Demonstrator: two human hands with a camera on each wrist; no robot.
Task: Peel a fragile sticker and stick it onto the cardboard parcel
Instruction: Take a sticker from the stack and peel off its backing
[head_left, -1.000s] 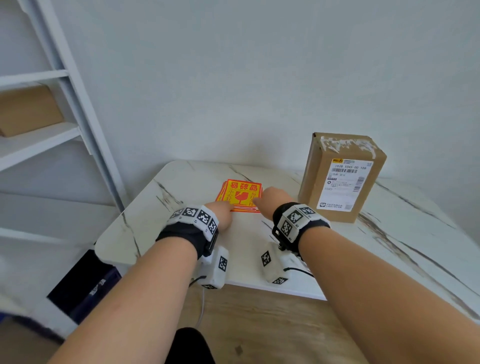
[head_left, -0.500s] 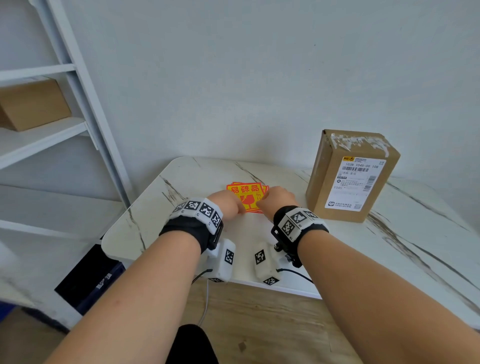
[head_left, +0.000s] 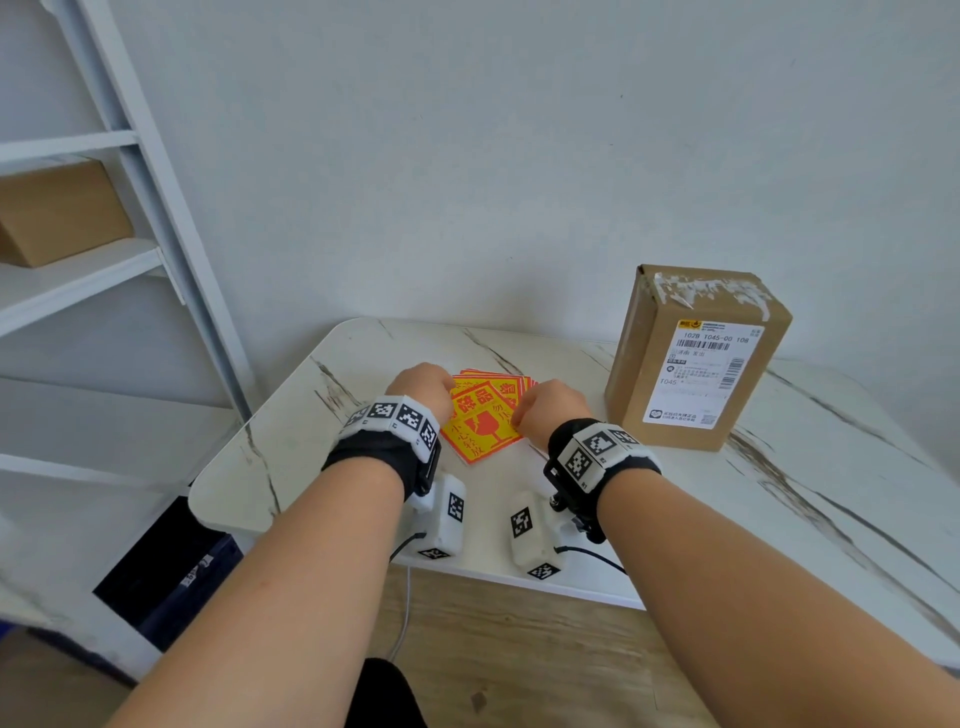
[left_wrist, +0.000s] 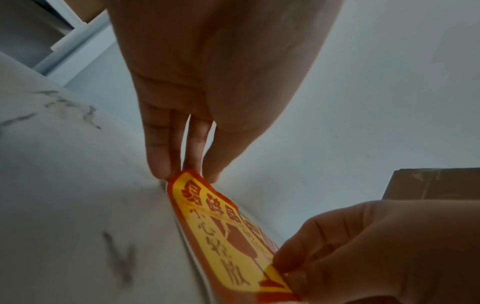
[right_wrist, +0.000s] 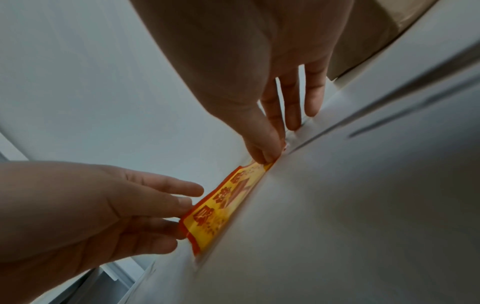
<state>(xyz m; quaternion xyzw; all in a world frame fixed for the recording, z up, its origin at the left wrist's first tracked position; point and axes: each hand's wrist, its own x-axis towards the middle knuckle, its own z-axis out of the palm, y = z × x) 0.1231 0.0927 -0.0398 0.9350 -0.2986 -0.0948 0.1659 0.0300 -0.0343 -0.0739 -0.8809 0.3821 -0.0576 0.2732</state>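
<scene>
The top fragile sticker (head_left: 480, 418) lies on a stack of stickers (head_left: 511, 378) on the marble table (head_left: 779, 519). The left hand (head_left: 420, 387) pinches its 9 o'clock corner; the right hand (head_left: 550, 410) pinches its 3 o'clock corner. The cardboard parcel (head_left: 696, 358) stands upright at 3 o'clock, apart.

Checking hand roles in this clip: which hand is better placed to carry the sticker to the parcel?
Probably the right hand: it pinches the sticker at its near corner and is on the parcel side. The left hand pinches the far corner, farther from the parcel.
</scene>
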